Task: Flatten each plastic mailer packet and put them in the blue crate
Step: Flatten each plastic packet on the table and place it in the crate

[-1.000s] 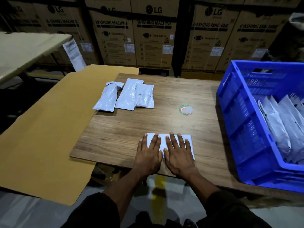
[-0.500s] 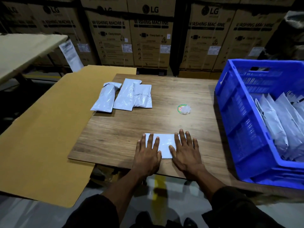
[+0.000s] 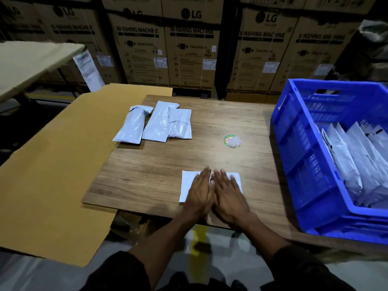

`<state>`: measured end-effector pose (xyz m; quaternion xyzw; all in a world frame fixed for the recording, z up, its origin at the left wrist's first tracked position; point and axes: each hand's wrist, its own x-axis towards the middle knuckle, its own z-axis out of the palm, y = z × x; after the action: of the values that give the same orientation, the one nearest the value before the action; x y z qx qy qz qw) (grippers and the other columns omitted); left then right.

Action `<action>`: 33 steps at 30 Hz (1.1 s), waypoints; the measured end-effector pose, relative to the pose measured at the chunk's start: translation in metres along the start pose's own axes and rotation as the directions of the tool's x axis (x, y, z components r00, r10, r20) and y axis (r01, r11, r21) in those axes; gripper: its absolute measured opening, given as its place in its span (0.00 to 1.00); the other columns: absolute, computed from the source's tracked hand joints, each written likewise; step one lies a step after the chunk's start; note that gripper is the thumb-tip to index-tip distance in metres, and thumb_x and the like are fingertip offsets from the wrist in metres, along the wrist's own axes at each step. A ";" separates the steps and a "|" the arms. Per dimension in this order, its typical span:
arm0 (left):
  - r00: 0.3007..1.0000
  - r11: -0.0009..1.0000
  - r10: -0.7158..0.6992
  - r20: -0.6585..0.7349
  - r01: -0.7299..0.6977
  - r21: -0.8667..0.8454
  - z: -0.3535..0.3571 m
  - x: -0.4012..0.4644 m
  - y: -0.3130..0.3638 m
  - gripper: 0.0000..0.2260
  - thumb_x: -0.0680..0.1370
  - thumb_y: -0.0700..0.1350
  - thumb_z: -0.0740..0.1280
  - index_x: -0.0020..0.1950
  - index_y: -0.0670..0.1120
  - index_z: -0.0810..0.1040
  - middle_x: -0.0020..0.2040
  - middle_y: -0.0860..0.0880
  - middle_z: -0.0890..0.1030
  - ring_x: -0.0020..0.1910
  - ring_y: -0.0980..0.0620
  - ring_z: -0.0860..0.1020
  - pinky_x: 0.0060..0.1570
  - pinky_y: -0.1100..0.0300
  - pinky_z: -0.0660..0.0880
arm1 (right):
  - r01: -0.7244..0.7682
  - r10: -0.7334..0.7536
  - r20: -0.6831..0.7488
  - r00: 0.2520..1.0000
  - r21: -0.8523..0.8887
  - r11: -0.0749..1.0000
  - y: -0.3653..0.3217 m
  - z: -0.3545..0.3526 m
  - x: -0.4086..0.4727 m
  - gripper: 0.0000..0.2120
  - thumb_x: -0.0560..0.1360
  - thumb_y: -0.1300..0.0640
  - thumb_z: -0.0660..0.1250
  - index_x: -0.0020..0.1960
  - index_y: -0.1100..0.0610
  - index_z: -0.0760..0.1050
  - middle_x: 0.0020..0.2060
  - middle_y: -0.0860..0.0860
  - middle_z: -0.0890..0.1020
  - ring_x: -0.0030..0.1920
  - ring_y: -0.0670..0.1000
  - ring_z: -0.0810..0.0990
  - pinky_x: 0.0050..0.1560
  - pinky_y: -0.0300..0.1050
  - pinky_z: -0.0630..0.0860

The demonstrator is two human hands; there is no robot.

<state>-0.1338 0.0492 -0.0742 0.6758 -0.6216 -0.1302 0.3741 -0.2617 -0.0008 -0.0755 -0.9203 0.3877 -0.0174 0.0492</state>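
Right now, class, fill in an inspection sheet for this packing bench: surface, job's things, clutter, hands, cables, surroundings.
Surface: wooden table, brown cardboard sheet alongside its left edge.
Job's things: one mailer under the hands; three unflattened mailers at the far left; blue crate on the right, holding mailers.
Clutter: round sticker with a bit of clear plastic on it.
Hands: left hand and right hand pressing flat, side by side.
Cables: nothing seen.
Surroundings: stacked washing machine boxes behind.
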 end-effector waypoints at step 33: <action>0.922 0.869 -0.077 0.379 -0.124 0.478 -0.030 0.005 -0.069 0.43 0.73 0.76 0.35 0.82 0.53 0.43 0.82 0.52 0.38 0.80 0.43 0.36 0.73 0.36 0.38 | 0.216 -0.230 -0.087 0.969 -0.146 0.965 0.027 -0.004 -0.020 0.14 0.82 0.47 0.56 0.57 0.54 0.74 0.70 0.54 0.73 0.75 0.60 0.66 0.67 0.60 0.70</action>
<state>-0.0630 0.0513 -0.0984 0.7017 -0.7038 -0.0929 0.0610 -0.2951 -0.0057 -0.0740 -0.9572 0.2839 -0.0439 -0.0359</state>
